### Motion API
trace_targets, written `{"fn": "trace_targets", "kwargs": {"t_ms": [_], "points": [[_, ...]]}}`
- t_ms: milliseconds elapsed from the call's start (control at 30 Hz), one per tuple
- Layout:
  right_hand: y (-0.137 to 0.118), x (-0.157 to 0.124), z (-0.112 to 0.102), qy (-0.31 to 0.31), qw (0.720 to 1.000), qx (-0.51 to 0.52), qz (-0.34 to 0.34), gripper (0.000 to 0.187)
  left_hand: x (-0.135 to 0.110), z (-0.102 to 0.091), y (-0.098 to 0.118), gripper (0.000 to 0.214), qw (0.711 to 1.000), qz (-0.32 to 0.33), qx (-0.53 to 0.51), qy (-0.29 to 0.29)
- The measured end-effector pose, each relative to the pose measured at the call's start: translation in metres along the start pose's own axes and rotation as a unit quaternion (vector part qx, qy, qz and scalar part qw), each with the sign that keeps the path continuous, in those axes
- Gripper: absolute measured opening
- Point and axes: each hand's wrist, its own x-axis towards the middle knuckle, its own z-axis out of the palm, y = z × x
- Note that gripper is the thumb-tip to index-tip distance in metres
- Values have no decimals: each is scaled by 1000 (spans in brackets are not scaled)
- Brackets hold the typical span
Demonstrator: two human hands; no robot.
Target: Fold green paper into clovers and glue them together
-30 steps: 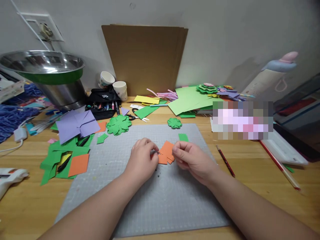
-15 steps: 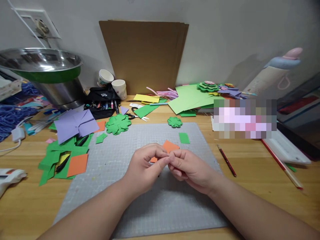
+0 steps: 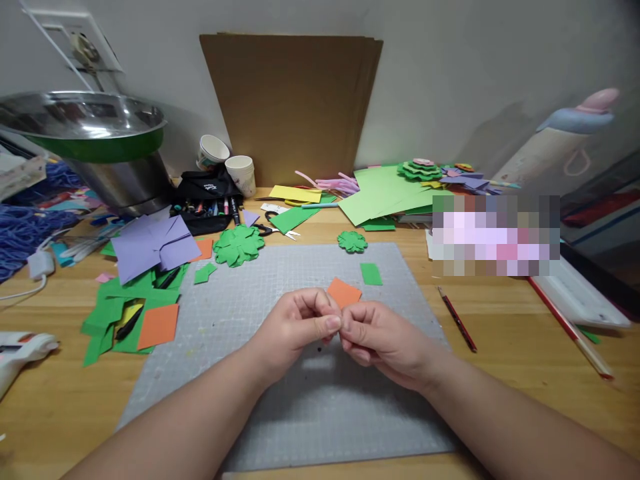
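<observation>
Both hands meet above the middle of the grey cutting mat [image 3: 240, 313]. My left hand [image 3: 295, 330] and my right hand [image 3: 380, 337] are closed, thumbs and fingertips pinched together on an orange paper piece [image 3: 344, 292]. Only its upper corner shows behind my fingers; the rest is hidden. A small green paper rectangle [image 3: 371, 273] lies on the mat just behind my right hand. Two green paper flowers, a large one [image 3: 239, 244] and a small one [image 3: 352, 241], rest at the mat's far edge.
Left of the mat lie green scraps, an orange square [image 3: 158, 326] and purple sheets [image 3: 153, 245]. A steel bowl [image 3: 83, 127], pen case [image 3: 205, 203], two cups and scissors [image 3: 273, 230] stand behind. Cardboard [image 3: 290, 107] leans on the wall. A red pencil [image 3: 457, 319] lies right.
My hands lifted the orange paper off the mat and drew closer together and toward me. Much less of the orange piece shows now than a second ago.
</observation>
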Motion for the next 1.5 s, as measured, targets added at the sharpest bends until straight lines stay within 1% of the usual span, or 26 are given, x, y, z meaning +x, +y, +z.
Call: {"fn": "trace_targets", "kwargs": {"t_ms": [167,300,400,500,567,600,667,700,733,800,900,1067,1133,1267,1333,1400,1500], "points": [[2,1,0,-15,999,35,11,39,-1,2,1,23,1000,-1,5,-1],[3,0,-3,-43,996,77,23,35,-1,4,1,24,1000,11,21,7],[4,-1,-3,-65,992,105,34,33,-1,8,3,25,998,32,37,31],[5,-1,-3,-83,988,122,44,34,-1,10,7,20,992,77,76,64],[6,-1,-3,-88,987,125,41,36,-1,10,8,14,980,133,130,71],[6,-1,-2,-85,988,125,37,37,-1,9,8,11,969,168,164,72],[5,-1,-1,-68,990,123,30,36,-1,8,7,5,941,233,231,81],[5,-1,0,-55,991,121,27,35,-2,7,6,7,928,257,255,89],[5,-2,1,-40,992,116,24,34,-3,6,6,9,918,272,272,96],[4,-2,4,-13,995,101,14,34,-4,6,4,10,908,285,288,109],[2,-3,6,21,998,64,-20,36,-5,6,5,9,909,277,289,113],[0,-2,4,49,996,0,-68,38,-3,6,8,9,930,204,290,99],[1,-1,3,60,995,-22,-77,38,-3,6,9,10,927,185,313,92],[1,0,2,71,992,-56,-93,38,-4,4,9,11,908,176,374,62],[1,0,2,72,990,-60,-102,37,-5,3,8,11,907,166,383,47],[2,1,2,66,992,-41,-96,36,-6,2,6,12,907,164,385,40],[4,0,2,36,998,18,-55,35,-8,3,4,12,899,197,389,34]]}}
